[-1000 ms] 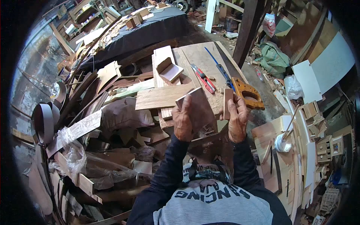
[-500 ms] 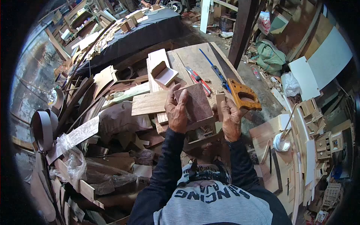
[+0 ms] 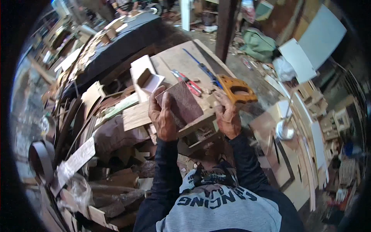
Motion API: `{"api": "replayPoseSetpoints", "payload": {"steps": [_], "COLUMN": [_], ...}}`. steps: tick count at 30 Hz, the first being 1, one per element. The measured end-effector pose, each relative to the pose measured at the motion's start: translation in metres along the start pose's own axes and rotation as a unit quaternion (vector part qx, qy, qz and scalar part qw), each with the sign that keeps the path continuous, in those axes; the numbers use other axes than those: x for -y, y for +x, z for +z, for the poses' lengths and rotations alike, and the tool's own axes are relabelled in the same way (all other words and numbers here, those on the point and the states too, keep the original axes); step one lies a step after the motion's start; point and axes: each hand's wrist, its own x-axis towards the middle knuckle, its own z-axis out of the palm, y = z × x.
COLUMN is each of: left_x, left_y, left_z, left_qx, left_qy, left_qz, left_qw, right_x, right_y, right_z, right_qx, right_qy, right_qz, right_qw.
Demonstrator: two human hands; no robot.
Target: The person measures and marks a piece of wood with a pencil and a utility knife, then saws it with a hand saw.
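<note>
My left hand [image 3: 164,118] is closed round the left edge of a square reddish-brown board [image 3: 181,103], its thumb resting on the face. The board is held tilted above the near edge of the workbench. In my right hand [image 3: 228,116] a small light wood piece [image 3: 211,101] is pinched, just right of the board and seemingly apart from it. Beyond the right hand lies a handsaw with a yellow wooden handle [image 3: 236,89]. Red cutter knives [image 3: 187,82] lie on the bench behind the board. Left of them sits an angled wooden piece with a pale face [image 3: 152,81].
Scrap boards and plastic wrap [image 3: 77,189] are heaped on the left. A dark-covered table [image 3: 123,42] with wood pieces stands at the back. On the right, a white tub [image 3: 285,130] with a stick sits on a board. A dark post [image 3: 225,31] rises beyond the bench.
The view has swung, so the scene sits further left and higher. The board is tilted more in my left hand. Both hands keep their holds.
</note>
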Motion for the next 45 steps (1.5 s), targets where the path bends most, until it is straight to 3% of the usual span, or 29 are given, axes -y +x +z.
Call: {"api": "replayPoseSetpoints", "payload": {"steps": [3,6,7,10,13,17,20,24,27,30,33,36,42,45], "left_x": [0.004,0.023,0.023,0.058,0.091,0.115,0.123,0.122,0.12,0.119,0.122,0.136,0.129,0.153], "left_y": [-0.029,-0.058,-0.069,-0.1,-0.127,-0.156,-0.179,-0.213,-0.237,-0.261,-0.281,-0.301,-0.341,-0.343], "left_z": [0.013,0.028,0.034,0.051,0.068,0.086,0.097,0.125,0.142,0.164,0.178,0.189,0.204,0.187], "left_qx": [0.104,0.213,0.251,0.306,0.321,0.377,0.407,0.385,0.376,0.362,0.366,0.341,0.388,0.515], "left_qy": [0.019,0.002,0.027,-0.005,-0.021,0.027,-0.007,-0.007,-0.018,-0.042,-0.045,-0.041,-0.052,0.03], "left_qz": [-0.031,-0.095,-0.12,-0.21,-0.275,-0.258,-0.359,-0.358,-0.379,-0.385,-0.382,-0.415,-0.447,-0.264], "left_qw": [0.994,0.972,0.96,0.928,0.906,0.889,0.84,0.851,0.846,0.848,0.847,0.843,0.805,0.815], "right_x": [-0.01,-0.024,-0.029,-0.064,-0.096,-0.104,-0.111,-0.116,-0.099,-0.047,-0.052,-0.041,-0.058,-0.062], "right_y": [-0.03,-0.072,-0.088,-0.143,-0.182,-0.203,-0.205,-0.21,-0.225,-0.224,-0.237,-0.237,-0.271,-0.316], "right_z": [-0.018,-0.048,-0.059,-0.092,-0.139,-0.199,-0.23,-0.256,-0.262,-0.257,-0.257,-0.275,-0.307,-0.348], "right_qx": [0.026,-0.043,-0.054,-0.146,-0.225,-0.212,-0.192,-0.187,-0.195,-0.101,-0.104,-0.076,-0.092,-0.106], "right_qy": [0.061,-0.014,0.032,-0.028,-0.2,-0.341,-0.379,-0.452,-0.25,-0.248,-0.23,-0.361,-0.391,-0.304], "right_qz": [0.083,0.067,0.196,0.173,0.148,0.194,0.197,0.101,0.242,0.153,0.177,0.155,0.125,0.208], "right_qw": [0.994,0.997,0.979,0.974,0.942,0.895,0.884,0.866,0.917,0.951,0.951,0.917,0.907,0.924]}}
